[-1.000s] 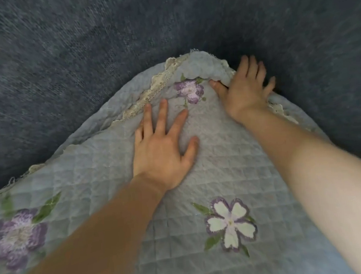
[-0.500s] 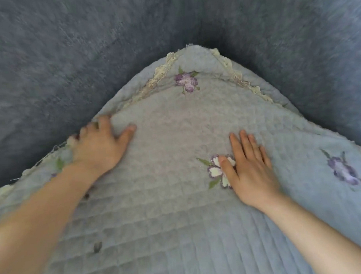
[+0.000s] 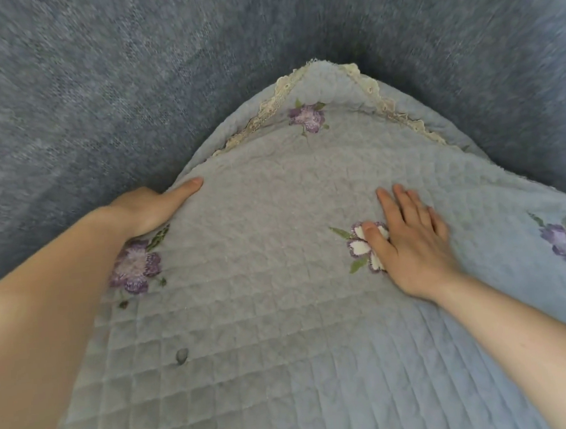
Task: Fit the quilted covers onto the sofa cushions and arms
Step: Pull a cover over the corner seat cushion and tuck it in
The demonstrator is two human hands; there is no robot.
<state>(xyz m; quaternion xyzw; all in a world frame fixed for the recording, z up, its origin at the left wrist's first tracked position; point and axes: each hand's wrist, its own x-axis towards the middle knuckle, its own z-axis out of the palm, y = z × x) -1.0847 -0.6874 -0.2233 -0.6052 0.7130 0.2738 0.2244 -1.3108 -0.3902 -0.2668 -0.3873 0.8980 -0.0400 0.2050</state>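
Observation:
A pale blue quilted cover (image 3: 274,298) with purple and white embroidered flowers lies over the seat cushion, its lace-trimmed corner (image 3: 315,68) pushed into the sofa's inner corner. My left hand (image 3: 150,208) sits at the cover's left edge against the sofa back (image 3: 99,93). Its thumb lies straight on top of the quilt, and its fingers are hidden down between the cover and the upholstery. My right hand (image 3: 410,239) lies flat on the cover with fingers straight, partly over a white flower (image 3: 361,245).
Blue-grey woven sofa upholstery rises behind and to the right (image 3: 499,65), closing in the corner. Cream lace trim (image 3: 267,111) runs along both tucked edges. A small dark spot (image 3: 182,355) marks the quilt near the front left.
Both hands left the far corner and slid toward me. The left went to the cover's left edge and its fingers sank out of sight there. The right settled flat on the white flower.

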